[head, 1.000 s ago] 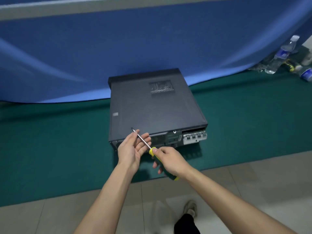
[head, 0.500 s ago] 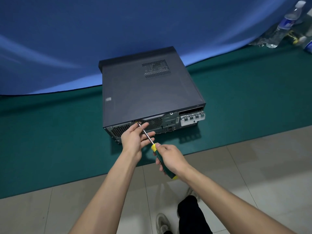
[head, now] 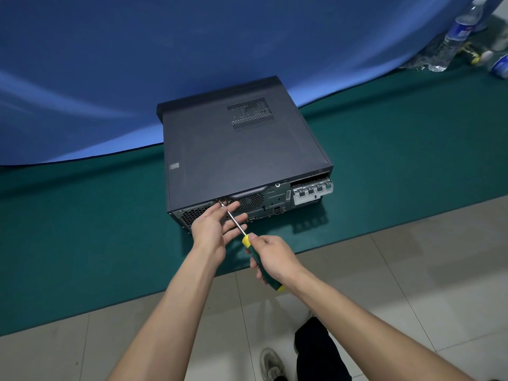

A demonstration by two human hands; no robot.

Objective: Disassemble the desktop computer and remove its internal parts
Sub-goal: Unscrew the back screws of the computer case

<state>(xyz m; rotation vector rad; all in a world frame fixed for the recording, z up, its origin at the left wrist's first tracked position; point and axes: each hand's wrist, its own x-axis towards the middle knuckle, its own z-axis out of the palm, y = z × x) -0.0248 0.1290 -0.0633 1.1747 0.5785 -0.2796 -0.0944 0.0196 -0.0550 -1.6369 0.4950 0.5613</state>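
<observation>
- A blue backdrop (head: 192,64) hangs behind everything, its lower edge lying on a green mat (head: 82,229) spread over the tiled floor (head: 412,270); one of each.
- One desktop computer (head: 239,158) lies flat on the mat, cover panel still on, its rear panel facing the person. It looks like a stiff steel box, heavy enough, I'd say, to stay put under a pushing screwdriver. To shift it, take it by the two long side edges, not by the thin metal slot bracket (head: 313,192) sticking out at the rear right corner, which looks easy to bend.
- Two plastic bottles (head: 450,34) stand at the far right by the backdrop, with some small clutter beside them that I can't make out.
- Two hands are at work, close together at the rear panel. The right hand (head: 275,257) is wrapped tight round the green and yellow handle of the single screwdriver (head: 236,222).
- The left hand (head: 217,224) is loosely open, its fingers lying along the bare shaft and steadying it.
- The tip sits at the top edge of the rear panel, by the vent grille (head: 247,202). The screw itself is too small to see, so I can't count the fasteners.
</observation>
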